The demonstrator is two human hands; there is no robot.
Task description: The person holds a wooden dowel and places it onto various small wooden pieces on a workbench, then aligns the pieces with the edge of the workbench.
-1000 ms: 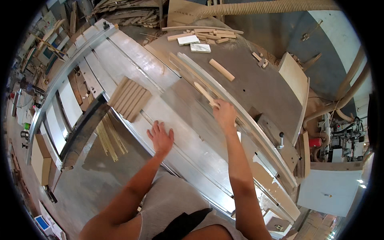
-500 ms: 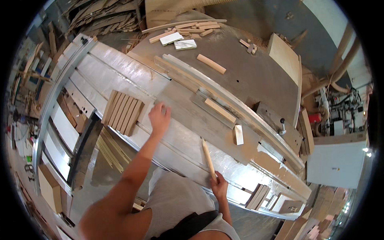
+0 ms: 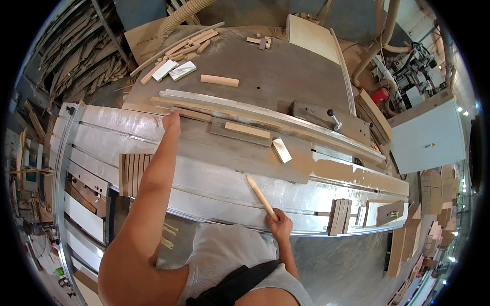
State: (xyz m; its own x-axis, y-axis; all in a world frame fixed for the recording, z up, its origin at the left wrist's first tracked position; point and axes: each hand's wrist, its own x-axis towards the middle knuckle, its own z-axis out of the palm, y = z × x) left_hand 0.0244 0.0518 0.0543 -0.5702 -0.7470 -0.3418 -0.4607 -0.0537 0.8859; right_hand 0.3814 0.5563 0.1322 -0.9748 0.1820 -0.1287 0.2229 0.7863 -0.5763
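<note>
Wooden strip (image 3: pixel 260 195) rides clamped in the right hand (image 3: pixel 279 226) at the saw table's (image 3: pixel 214 173) near edge, left hand (image 3: pixel 171 122) pressing flat on a batten (image 3: pixel 191 113) by the fence (image 3: pixel 265 115) — best keep both clear of the cut line.

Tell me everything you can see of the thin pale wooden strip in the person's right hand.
The thin pale wooden strip is a narrow, straight stick of light, unfinished-looking wood. The right hand grips its lower end near the table's front edge; the rest slants up and to the left over the long grey metal saw table. Its far end looks slightly tapered. Whether it rests on the metal or hovers above it cannot be told.
</note>
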